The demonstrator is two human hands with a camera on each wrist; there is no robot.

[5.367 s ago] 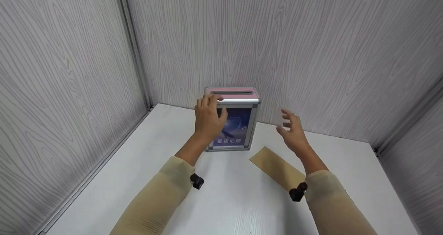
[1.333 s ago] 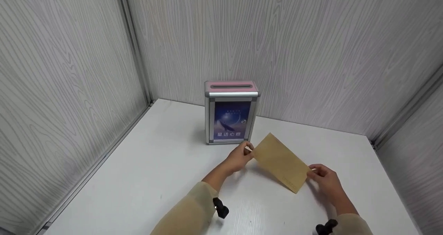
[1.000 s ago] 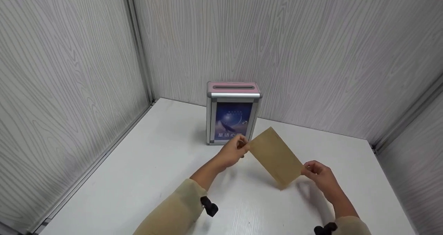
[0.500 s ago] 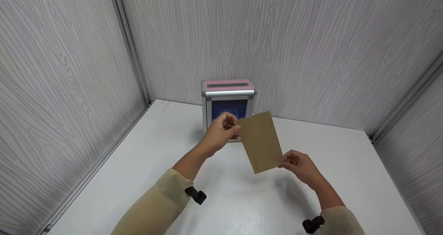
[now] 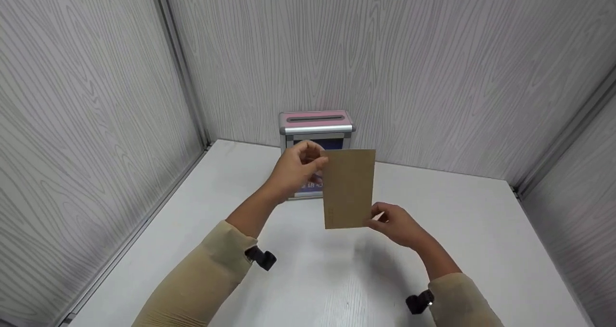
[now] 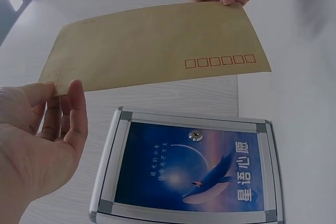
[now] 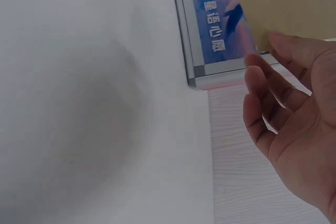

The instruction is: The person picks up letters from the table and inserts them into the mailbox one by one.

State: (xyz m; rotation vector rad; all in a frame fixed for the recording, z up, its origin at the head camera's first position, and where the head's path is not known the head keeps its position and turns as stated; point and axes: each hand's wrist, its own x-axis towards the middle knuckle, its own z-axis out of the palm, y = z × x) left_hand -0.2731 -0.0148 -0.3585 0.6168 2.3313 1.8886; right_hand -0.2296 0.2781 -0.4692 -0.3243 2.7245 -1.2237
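A brown paper envelope [image 5: 349,189] is held upright above the table, in front of the box. My left hand [image 5: 294,169] pinches its upper left corner between thumb and fingers. At the lower right corner, my right hand [image 5: 395,224] pinches it the same way. In the left wrist view the face of the envelope [image 6: 157,48] turned to the box bears a row of red squares along one edge. Behind it stands a suggestion box [image 5: 317,120] with a pink top, a dark slot and a silver frame. The envelope and left hand hide most of its blue front, which shows a small lock [image 6: 196,135].
The box stands on a white table [image 5: 447,211] close to the back wall [image 5: 409,67]. A side wall [image 5: 91,139] rises along the left, another [image 5: 572,211] on the right. Each sleeve carries a small black wrist camera [image 5: 260,257].
Five seconds ago the envelope lay on the table and both hands were off it. Gripped by both hands, it has since risen, moved left and turned from slanted to upright before the box.
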